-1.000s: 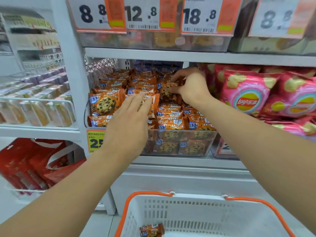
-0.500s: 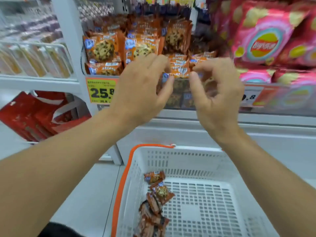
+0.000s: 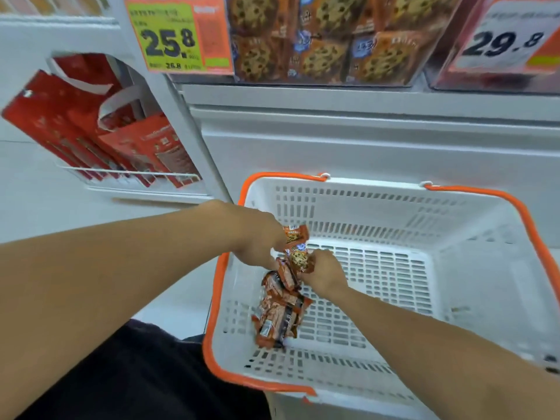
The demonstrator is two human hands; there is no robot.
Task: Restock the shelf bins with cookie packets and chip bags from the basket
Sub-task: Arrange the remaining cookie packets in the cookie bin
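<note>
Both hands are down inside the white basket [image 3: 472,268], which has an orange rim and handles; all positions are given relative to it.

Left hand [image 3: 257,241]: at the basket's left wall, fingers closed around an orange cookie packet [image 3: 294,233] that sticks out from the fingertips. A chocolate-chip cookie picture is visible on it; the print is too small to read.

Right hand [image 3: 325,275]: just right of the left hand, over the slotted floor, fingers pinched on a second cookie packet [image 3: 300,259] showing a cookie picture and a small blue logo, lettering unreadable. The two held packets are near each other; whether they touch cannot be told.

A loose pile of cookie packets [image 3: 280,316] lies on the basket floor against the left wall, below the hands. Mostly orange-brown wrappers, some dark panels; count unclear.

Above the basket, on the shelf edge: a clear shelf bin [image 3: 321,40] filled with the same orange cookie packets, seen through its front. Left of the bin is a green-and-orange price tag [image 3: 178,34] reading "25.8", with smaller "26.8" beneath; the rest is blurred. Right of the bin is a white-and-orange price tag [image 3: 509,37] reading "29.8".

Left of the basket, beyond the shelf upright: red paper bags [image 3: 91,128] with white handles in a wire rack. Writing illegible.
</note>
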